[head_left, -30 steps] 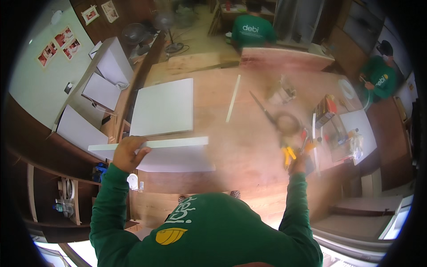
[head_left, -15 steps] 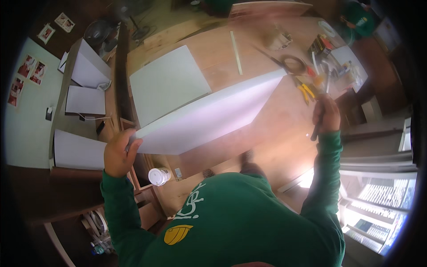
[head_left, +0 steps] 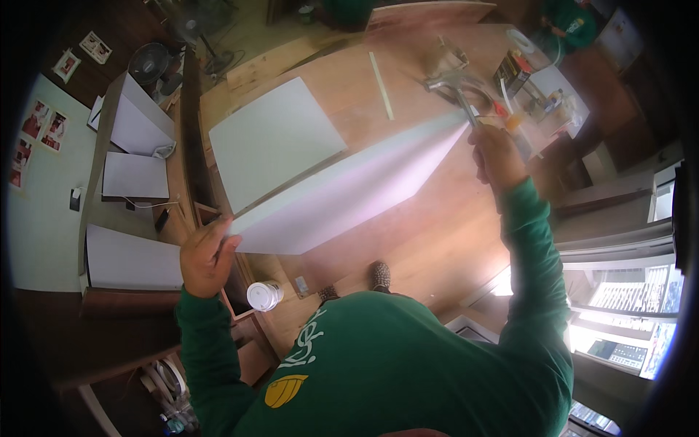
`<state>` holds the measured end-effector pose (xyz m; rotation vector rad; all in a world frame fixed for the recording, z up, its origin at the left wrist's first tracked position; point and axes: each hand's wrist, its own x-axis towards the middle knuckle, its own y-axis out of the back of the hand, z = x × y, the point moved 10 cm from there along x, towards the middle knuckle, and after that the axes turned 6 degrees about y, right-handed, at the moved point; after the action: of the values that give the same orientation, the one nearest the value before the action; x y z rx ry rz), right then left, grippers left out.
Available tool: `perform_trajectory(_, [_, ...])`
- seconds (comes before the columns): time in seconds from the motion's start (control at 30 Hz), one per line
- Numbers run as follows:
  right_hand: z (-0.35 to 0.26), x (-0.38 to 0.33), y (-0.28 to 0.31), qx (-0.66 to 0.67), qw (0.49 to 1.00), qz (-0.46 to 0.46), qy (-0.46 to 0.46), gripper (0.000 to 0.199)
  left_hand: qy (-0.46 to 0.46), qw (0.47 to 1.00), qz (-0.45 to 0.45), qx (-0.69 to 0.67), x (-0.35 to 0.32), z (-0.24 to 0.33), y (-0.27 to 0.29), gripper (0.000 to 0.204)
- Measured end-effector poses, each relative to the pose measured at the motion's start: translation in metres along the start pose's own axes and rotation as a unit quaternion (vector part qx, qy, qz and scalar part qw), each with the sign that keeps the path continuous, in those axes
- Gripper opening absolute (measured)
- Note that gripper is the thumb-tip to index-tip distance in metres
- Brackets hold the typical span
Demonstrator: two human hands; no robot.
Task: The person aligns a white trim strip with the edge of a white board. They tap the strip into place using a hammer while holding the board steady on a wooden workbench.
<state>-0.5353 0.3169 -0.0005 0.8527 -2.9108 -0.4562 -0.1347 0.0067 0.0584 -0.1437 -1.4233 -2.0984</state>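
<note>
Panel tipped up higher now; left hand grips its near corner, right hand clutches a hammer.

A single fisheye view looks steeply down from the person's head, above and close to the near edge of the wooden table. It faces forward across the table, whose far end bends toward the upper rim. The person's own green-sleeved chest fills the lower part, nearer the camera than the table.
</note>
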Motion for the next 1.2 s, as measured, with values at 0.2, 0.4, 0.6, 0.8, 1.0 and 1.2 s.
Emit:
perform_trajectory(0.2, [0.000, -0.003, 0.002, -0.074, 0.995, 0.022, -0.059, 0.037, 0.029, 0.977, 0.018, -0.209, -0.017, -0.044, -0.008, 0.034])
perform_trajectory(0.4, [-0.018, -0.027, -0.027, -0.151, 0.980, 0.050, -0.119, 0.037, 0.093, 0.848, 0.013, -0.522, -0.041, -0.093, -0.051, 0.040])
perform_trajectory(0.6, [-0.035, -0.063, -0.075, -0.176, 0.974, 0.055, -0.130, 0.038, -0.009, 0.807, -0.010, -0.590, -0.035, -0.075, -0.061, 0.041])
perform_trajectory(0.8, [-0.040, -0.093, -0.107, -0.244, 0.967, 0.033, -0.061, 0.038, -0.085, 0.811, -0.005, -0.579, -0.034, -0.058, -0.058, 0.042])
perform_trajectory(1.0, [-0.051, -0.120, -0.136, -0.266, 0.959, 0.018, -0.095, 0.036, -0.155, 0.815, -0.018, -0.558, -0.020, -0.041, -0.048, 0.057])
perform_trajectory(1.2, [-0.077, -0.145, -0.185, -0.208, 0.964, 0.068, -0.151, 0.036, -0.152, 0.812, 0.004, -0.564, -0.026, -0.042, -0.054, 0.063])
